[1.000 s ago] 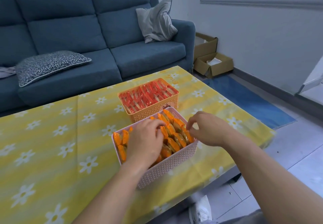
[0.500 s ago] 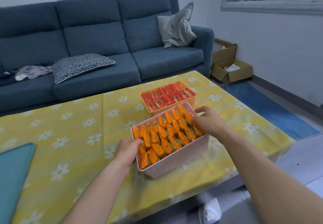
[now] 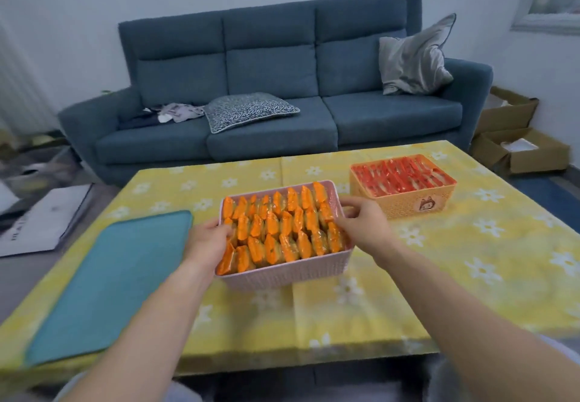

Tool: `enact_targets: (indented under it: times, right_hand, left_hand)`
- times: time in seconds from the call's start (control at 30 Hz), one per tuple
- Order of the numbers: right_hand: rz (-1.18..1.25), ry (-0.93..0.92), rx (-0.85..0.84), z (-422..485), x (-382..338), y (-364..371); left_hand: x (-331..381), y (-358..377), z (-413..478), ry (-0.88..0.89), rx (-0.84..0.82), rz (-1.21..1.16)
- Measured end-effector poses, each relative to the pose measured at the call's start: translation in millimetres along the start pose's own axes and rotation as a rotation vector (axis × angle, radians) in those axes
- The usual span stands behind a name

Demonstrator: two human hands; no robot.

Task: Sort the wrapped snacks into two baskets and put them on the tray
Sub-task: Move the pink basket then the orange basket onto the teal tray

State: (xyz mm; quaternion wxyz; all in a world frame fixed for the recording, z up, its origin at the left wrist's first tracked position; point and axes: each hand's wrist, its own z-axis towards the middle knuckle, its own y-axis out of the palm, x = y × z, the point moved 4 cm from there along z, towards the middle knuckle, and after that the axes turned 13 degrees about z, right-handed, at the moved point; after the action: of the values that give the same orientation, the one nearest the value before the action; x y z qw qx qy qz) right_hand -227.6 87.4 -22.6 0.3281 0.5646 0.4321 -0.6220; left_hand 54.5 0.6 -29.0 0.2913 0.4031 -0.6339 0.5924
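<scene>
Gripping the pink basket (image 3: 282, 273) by its short sides, the left hand (image 3: 208, 238) and right hand (image 3: 364, 229) each curl fingers over the rim. The basket, packed with rows of orange-wrapped snacks (image 3: 276, 229), sits mid-table, now well apart from the orange basket (image 3: 405, 203) it stood just beside half a second ago. That far-right basket, full of red-wrapped snacks (image 3: 398, 175), bears a small cartoon-face sticker (image 3: 426, 205), any lettering too small to read, and the teal tray (image 3: 110, 282) lies near left on the yellow flowered cloth (image 3: 470, 276).
</scene>
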Motion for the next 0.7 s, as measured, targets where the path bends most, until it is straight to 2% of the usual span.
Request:
enact_targets:
  times: [0.27, 0.4, 0.5, 0.7]
  right_hand:
    - [0.127, 0.036, -0.126, 16, -26, 172]
    - [0.168, 0.081, -0.128, 25, -30, 249]
    - [0.170, 0.088, -0.135, 30, -28, 298]
    - [0.114, 0.080, -0.120, 46, -18, 380]
  left_hand:
    - [-59, -154, 36, -0.007, 0.280, -0.028]
    - [-95, -209, 58, -0.067, 0.447, -0.229]
    - [-124, -226, 78, -0.106, 0.469, -0.279]
    - [-166, -242, 132, -0.225, 0.431, -0.153]
